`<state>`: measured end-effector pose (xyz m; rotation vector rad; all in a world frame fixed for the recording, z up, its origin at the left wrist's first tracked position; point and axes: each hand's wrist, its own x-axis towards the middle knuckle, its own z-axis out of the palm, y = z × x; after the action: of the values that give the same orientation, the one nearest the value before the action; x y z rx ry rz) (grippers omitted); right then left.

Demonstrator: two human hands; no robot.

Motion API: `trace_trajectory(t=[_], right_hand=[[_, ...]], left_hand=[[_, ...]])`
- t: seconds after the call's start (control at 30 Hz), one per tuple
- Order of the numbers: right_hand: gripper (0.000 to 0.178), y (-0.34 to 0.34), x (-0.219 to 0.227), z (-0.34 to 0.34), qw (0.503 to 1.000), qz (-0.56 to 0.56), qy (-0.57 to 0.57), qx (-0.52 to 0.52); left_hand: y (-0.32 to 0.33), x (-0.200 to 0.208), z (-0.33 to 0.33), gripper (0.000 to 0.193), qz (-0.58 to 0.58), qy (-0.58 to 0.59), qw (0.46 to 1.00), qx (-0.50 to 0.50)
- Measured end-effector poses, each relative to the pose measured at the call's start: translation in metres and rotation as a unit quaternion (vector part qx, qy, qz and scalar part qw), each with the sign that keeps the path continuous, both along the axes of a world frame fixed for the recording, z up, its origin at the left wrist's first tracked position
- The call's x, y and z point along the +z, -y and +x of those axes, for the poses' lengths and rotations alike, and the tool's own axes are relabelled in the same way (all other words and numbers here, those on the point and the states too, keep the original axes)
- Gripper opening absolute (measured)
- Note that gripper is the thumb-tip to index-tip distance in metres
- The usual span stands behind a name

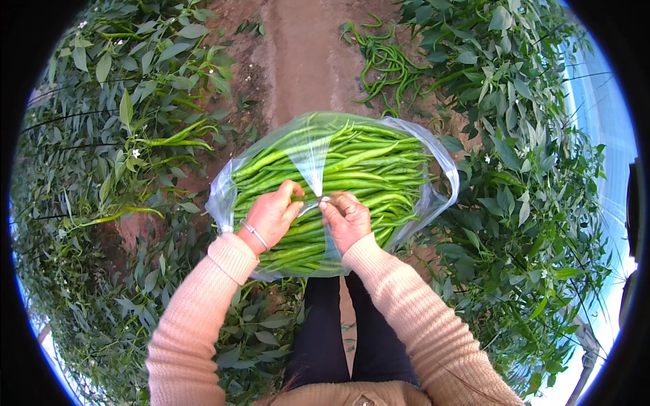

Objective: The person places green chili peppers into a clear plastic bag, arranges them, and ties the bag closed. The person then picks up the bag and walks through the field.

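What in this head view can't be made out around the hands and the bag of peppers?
- Left hand and right hand: fingertips buried in gathered plastic, grip unclear.
- Clear plastic bag: underside hidden by green peppers and forearms.
- Loose pepper pile on the soil: too small to count.

The person is wearing a peach-pink ribbed knit sweater [413, 318] with long sleeves ending in snug ribbed cuffs [233, 257] at the wrists. A thin silver bracelet [254, 233] is circling the left wrist just above the cuff. Dark, close-fitting trousers [349, 331] are covering the legs below.
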<state>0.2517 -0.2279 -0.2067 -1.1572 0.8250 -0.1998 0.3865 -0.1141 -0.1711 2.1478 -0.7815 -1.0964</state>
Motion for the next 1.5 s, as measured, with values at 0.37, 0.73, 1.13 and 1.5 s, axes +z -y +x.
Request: trace_trajectory(t=[0.37, 0.73, 1.13, 1.5], right_hand=[[0.010, 0.007, 0.008, 0.001, 0.999, 0.031, -0.037, 0.013], [0.020, 0.013, 0.015, 0.001, 0.991, 0.119, -0.048, -0.039], [0.010, 0.007, 0.006, 0.002, 0.995, 0.082, -0.031, -0.037], [0.028, -0.007, 0.030, -0.023, 0.921, -0.338, -0.142, 0.131]], left_hand=[[0.014, 0.004, -0.012, 0.026, -0.027, 0.128, 0.988, -0.082], [0.022, -0.019, -0.006, 0.022, -0.024, -0.174, 0.982, 0.062], [0.035, -0.010, -0.007, 0.017, -0.015, -0.386, 0.872, 0.300], [0.037, -0.012, -0.017, 0.013, -0.092, -0.387, 0.803, 0.444]])
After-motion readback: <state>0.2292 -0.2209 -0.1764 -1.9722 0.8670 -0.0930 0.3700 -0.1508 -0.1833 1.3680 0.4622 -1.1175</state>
